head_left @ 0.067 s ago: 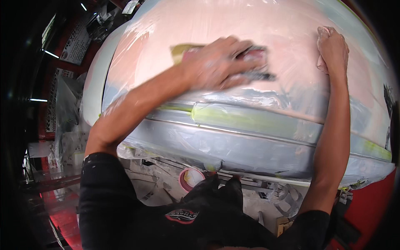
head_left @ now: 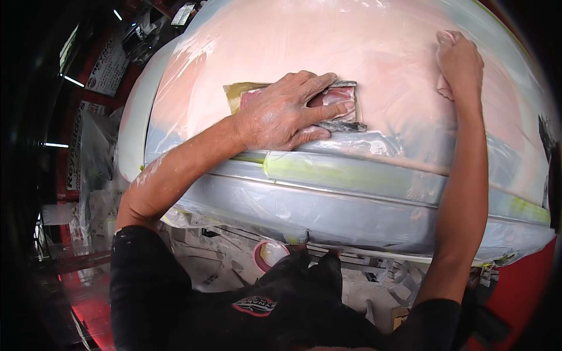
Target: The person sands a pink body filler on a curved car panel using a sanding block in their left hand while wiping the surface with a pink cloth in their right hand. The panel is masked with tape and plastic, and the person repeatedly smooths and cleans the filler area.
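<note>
A large curved vehicle panel (head_left: 374, 52), wet and shiny, fills the upper middle with pinkish, grey-blue and pale patches. My left hand (head_left: 287, 111) lies over a red sanding block (head_left: 338, 96) on the panel, thumb and fingers gripping its sides. Yellow-brown sandpaper (head_left: 233, 93) sticks out at the block's left end, and a dark wet edge shows at its right. Farther right, my right hand (head_left: 461, 61) is closed around a bunched pink cloth (head_left: 445, 86), which touches the panel. Part of the cloth is hidden in the fist.
Below the panel runs a grey-blue edge section (head_left: 328, 205) with yellow-green streaks. A pink round tub (head_left: 257, 255) with whitish contents stands on the dusty floor by my legs. Clear plastic sheeting (head_left: 93, 146) hangs at the left. A red surface (head_left: 524, 286) lies at the lower right.
My left hand has moved with the sanding block toward me and to the left, across the panel. My right hand has shifted slightly left and away with the cloth.
</note>
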The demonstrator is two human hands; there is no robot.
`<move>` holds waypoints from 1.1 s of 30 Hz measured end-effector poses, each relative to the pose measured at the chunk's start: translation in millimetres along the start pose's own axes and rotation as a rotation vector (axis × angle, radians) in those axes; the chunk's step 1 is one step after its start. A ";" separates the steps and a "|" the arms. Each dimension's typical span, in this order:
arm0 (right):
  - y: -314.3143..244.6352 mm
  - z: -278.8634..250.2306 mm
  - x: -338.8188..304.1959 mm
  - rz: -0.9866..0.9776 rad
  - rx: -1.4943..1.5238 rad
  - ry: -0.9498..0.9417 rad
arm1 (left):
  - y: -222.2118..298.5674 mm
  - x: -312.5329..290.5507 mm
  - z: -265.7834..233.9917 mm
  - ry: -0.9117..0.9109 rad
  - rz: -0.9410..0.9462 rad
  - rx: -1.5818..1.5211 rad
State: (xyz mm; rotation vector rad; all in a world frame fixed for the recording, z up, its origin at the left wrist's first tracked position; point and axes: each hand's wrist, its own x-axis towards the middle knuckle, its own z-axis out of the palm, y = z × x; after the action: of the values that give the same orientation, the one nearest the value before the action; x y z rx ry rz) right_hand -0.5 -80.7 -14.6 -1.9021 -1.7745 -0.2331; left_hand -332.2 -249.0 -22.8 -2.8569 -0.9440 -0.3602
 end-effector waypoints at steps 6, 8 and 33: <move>-50.0 -7.4 -6.8 -0.116 0.134 -0.026 | -60.6 95.7 15.4 0.087 -0.196 0.030; -40.1 -8.4 -6.9 -0.081 0.098 -0.024 | -63.2 105.8 30.7 0.149 -0.227 0.065; -47.8 -26.1 -6.0 -0.053 0.274 0.004 | -61.0 118.9 18.2 0.085 -0.287 0.143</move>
State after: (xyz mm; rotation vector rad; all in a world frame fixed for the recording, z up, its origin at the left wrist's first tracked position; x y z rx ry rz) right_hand -41.6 -98.4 16.9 -1.6617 -1.7551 -0.0098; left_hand -272.7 -128.9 -7.8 -2.5600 -1.3084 -0.4183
